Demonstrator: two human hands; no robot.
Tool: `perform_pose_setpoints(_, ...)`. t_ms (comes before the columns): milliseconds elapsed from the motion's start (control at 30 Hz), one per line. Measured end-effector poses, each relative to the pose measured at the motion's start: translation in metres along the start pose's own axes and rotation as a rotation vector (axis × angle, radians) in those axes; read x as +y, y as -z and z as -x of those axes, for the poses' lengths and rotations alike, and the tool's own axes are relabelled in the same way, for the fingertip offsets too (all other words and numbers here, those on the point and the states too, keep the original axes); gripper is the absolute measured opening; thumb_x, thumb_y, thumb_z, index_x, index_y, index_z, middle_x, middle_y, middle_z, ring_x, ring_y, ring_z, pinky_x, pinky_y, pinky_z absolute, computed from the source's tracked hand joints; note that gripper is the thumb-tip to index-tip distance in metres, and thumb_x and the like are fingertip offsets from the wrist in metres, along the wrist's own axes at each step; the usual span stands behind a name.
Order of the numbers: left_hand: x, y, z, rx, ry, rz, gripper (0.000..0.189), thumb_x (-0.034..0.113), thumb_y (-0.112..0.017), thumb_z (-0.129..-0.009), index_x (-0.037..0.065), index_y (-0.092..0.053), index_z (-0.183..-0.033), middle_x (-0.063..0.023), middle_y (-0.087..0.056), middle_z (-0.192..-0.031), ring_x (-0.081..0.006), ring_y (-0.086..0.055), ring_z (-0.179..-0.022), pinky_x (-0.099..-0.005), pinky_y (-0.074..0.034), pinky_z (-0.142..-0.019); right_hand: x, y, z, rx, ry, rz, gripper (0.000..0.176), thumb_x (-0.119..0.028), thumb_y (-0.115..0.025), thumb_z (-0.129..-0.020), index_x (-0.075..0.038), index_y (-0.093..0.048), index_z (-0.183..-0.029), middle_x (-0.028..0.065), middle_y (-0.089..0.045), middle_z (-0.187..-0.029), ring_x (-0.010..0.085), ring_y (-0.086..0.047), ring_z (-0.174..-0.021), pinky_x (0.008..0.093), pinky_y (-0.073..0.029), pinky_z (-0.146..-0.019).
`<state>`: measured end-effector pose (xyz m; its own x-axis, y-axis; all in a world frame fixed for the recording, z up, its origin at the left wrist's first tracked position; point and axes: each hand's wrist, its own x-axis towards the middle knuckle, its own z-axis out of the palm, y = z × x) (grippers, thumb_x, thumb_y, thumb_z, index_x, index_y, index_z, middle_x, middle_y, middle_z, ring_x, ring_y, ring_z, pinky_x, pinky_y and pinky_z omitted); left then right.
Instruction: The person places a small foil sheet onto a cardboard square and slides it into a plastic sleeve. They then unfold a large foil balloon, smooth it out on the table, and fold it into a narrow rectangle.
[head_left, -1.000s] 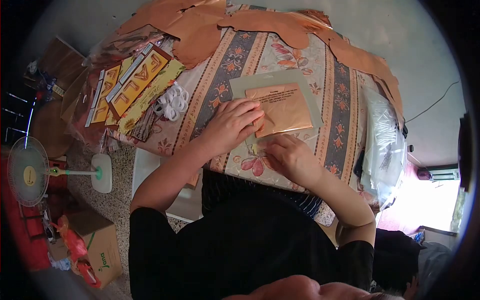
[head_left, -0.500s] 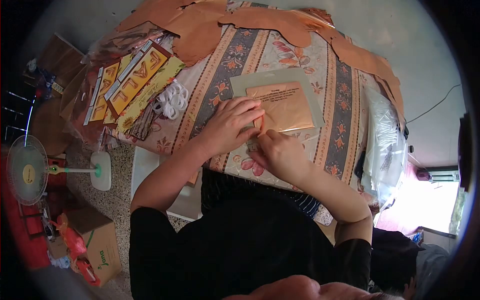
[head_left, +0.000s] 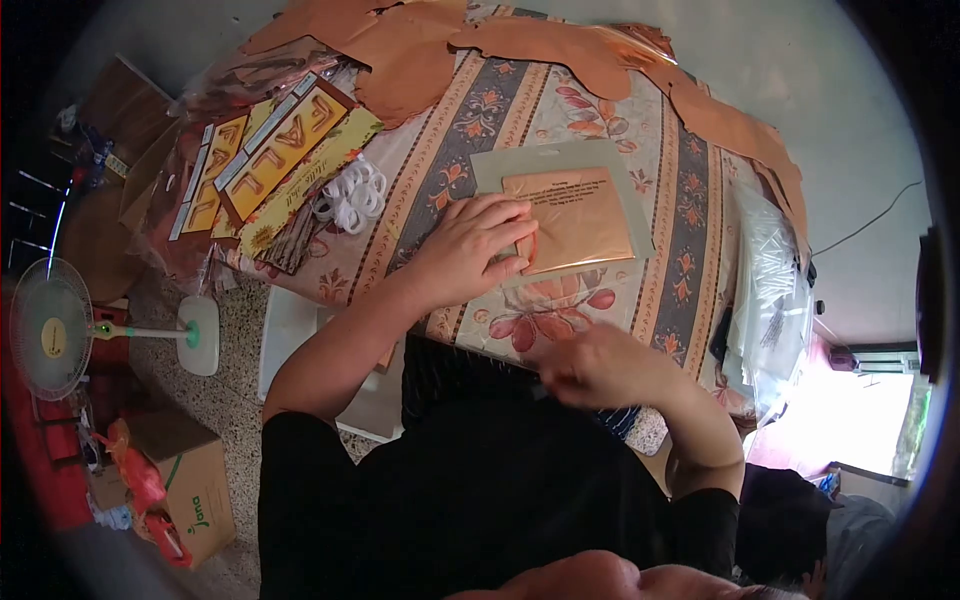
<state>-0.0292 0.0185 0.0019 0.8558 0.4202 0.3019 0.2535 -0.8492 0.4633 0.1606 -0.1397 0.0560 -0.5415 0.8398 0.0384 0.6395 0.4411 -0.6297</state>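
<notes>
A copper-coloured packet with printed text (head_left: 580,225) lies in a clear plastic sleeve (head_left: 500,162) on the patterned tablecloth (head_left: 640,110). My left hand (head_left: 470,245) rests on the packet's left edge, its fingers stretched out and pressing it down. Beside these fingers shows a thin orange curved strip (head_left: 530,248). My right hand (head_left: 595,368) is off the packet, over the table's front edge. It is smeared by motion, and its fingertips are not clear.
At the left are yellow FALL cards (head_left: 300,135) and white looped ties (head_left: 352,195). Copper foil sheets (head_left: 560,50) line the far edge. A plastic bag of white sticks (head_left: 770,290) hangs at the right. A fan (head_left: 55,330) stands at far left.
My right hand has left the packet's lower left corner and moved down and to the right, toward my body. My left hand has stayed on the packet.
</notes>
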Motion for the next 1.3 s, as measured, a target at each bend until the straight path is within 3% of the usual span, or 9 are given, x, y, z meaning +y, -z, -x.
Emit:
perform_pose_setpoints(67,0.0,0.001,0.0,0.0,0.006,-0.005,0.043,0.021,-0.065,-0.087,0.009,-0.058,-0.128,-0.0095,-0.049,-0.139,-0.0275,-0.04,-0.132,-0.0433,-0.03,-0.108,-0.008,0.009,0.01,-0.236,-0.016,-0.135,0.009,-0.008,-0.067,-0.078,-0.005,-0.06,-0.075,0.0078,-0.06,-0.075,0.0302,-0.062,-0.073,0.0397,-0.05,-0.063)
perform_pose_setpoints(133,0.001,0.0,-0.001,-0.004,-0.001,-0.007,0.044,0.02,-0.065,-0.086,0.009,-0.058,-0.128,-0.0096,-0.049,-0.139,-0.0275,-0.04,-0.133,-0.0435,-0.03,-0.108,-0.008,0.013,0.013,0.06,-0.219,0.05,0.009,-0.008,-0.07,-0.075,-0.004,-0.063,-0.079,0.0094,-0.062,-0.08,0.0308,-0.063,-0.078,0.0399,-0.052,-0.067)
perform_pose_setpoints(267,0.0,-0.003,-0.001,0.036,-0.025,-0.042,0.042,0.024,-0.066,-0.085,0.01,-0.06,-0.125,-0.0091,-0.051,-0.135,-0.0258,-0.042,-0.131,-0.0425,-0.031,-0.108,0.009,-0.004,-0.011,0.406,0.015,0.258,0.026,-0.009,-0.072,-0.075,-0.003,-0.066,-0.099,0.0101,-0.062,-0.101,0.0307,-0.062,-0.095,0.0381,-0.054,-0.078)
perform_pose_setpoints(433,-0.001,-0.004,0.0,0.048,-0.023,-0.05,0.041,0.023,-0.065,-0.086,0.01,-0.06,-0.125,-0.0088,-0.052,-0.135,-0.0255,-0.042,-0.131,-0.0421,-0.031,-0.108,0.017,-0.026,-0.018,0.319,-0.102,0.35,0.034,-0.01,-0.07,-0.075,-0.006,-0.065,-0.108,0.008,-0.06,-0.104,0.0266,-0.062,-0.093,0.0367,-0.052,-0.081)
perform_pose_setpoints(833,0.002,0.0,-0.001,0.034,-0.029,-0.055,0.042,0.022,-0.068,-0.085,0.009,-0.06,-0.124,-0.0087,-0.052,-0.135,-0.0253,-0.042,-0.131,-0.0418,-0.032,-0.107,0.027,-0.017,-0.03,0.062,0.069,0.655,0.023,-0.011,-0.066,-0.076,0.0,-0.061,-0.096,0.0106,-0.06,-0.093,0.0271,-0.062,-0.087,0.036,-0.053,-0.072)
perform_pose_setpoints(933,0.004,0.002,0.0,0.023,-0.03,-0.059,0.043,0.022,-0.069,-0.084,0.009,-0.06,-0.125,-0.0085,-0.051,-0.136,-0.0253,-0.042,-0.131,-0.0415,-0.032,-0.107,0.033,-0.01,-0.012,0.303,0.171,0.377,0.019,-0.004,-0.065,-0.075,-0.001,-0.059,-0.092,0.0105,-0.059,-0.091,0.0287,-0.061,-0.085,0.0352,-0.053,-0.072)
perform_pose_setpoints(1067,0.004,0.002,0.001,-0.017,-0.011,-0.045,0.047,0.019,-0.067,-0.086,0.009,-0.056,-0.13,-0.0096,-0.048,-0.139,-0.0275,-0.039,-0.134,-0.0422,-0.031,-0.109,0.035,0.024,0.065,0.419,-0.297,-0.27,0.015,0.002,-0.059,-0.077,-0.004,-0.053,-0.09,0.0083,-0.055,-0.098,0.0176,-0.054,-0.076,0.0289,-0.047,-0.067)
perform_pose_setpoints(1200,0.005,0.004,0.0,-0.037,0.007,-0.047,0.047,0.022,-0.066,-0.087,0.008,-0.057,-0.13,-0.0097,-0.048,-0.141,-0.0278,-0.039,-0.134,-0.0421,-0.03,-0.11,0.037,0.062,0.13,1.061,-0.183,-0.732,0.011,-0.009,-0.058,-0.092,-0.008,-0.048,-0.089,0.006,-0.051,-0.089,0.0108,-0.047,-0.065,0.0225,-0.041,-0.056)
perform_pose_setpoints(1300,0.006,0.005,0.0,-0.04,0.006,-0.054,0.047,0.023,-0.066,-0.087,0.007,-0.057,-0.131,-0.0095,-0.048,-0.141,-0.0284,-0.039,-0.134,-0.0422,-0.029,-0.111,0.029,0.084,0.188,1.218,-0.068,-0.839,0.016,-0.018,-0.06,-0.095,-0.009,-0.047,-0.092,0.0047,-0.049,-0.08,0.0092,-0.043,-0.057,0.0213,-0.04,-0.05)
